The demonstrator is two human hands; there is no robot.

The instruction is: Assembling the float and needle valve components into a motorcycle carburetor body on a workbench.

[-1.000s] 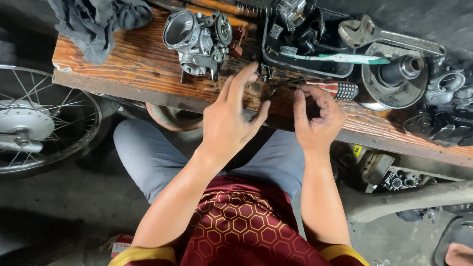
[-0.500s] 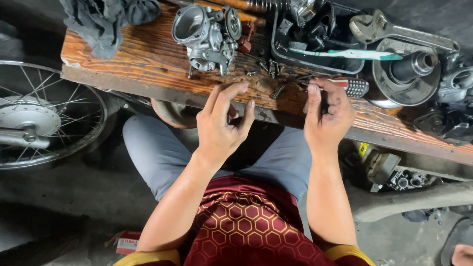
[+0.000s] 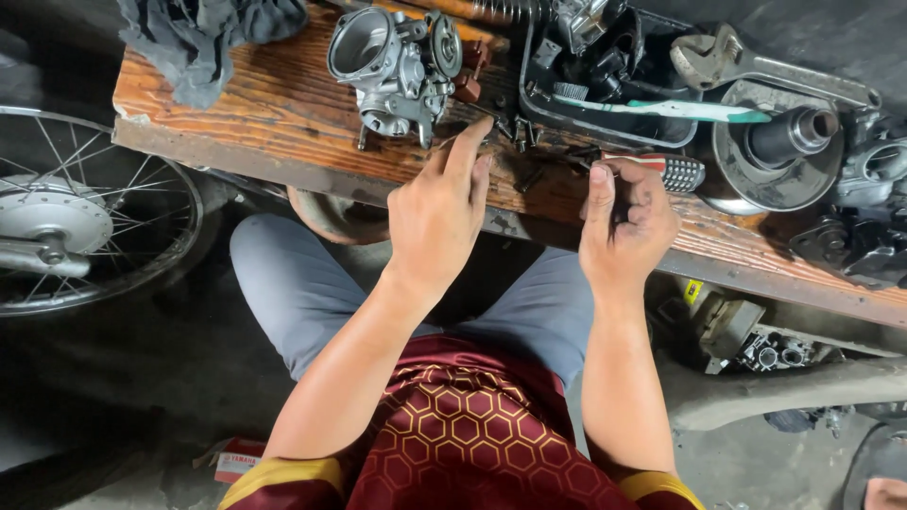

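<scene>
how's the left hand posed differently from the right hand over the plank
The left hand reaches forward, index finger extended toward small dark parts beside the carburetor; the right hand is curled, fingers bunched toward its thumb. The left looks empty; whether the right holds something is unclear. Both hover at the wooden plank edge.

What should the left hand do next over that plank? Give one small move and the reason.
Probably lower the left hand so its raised forefinger meets the small dark screws on the wooden plank. That finger hovers just above them, beside the carburetor, while the right hand is curled near its own thumb; what it holds is too small to tell.
</scene>
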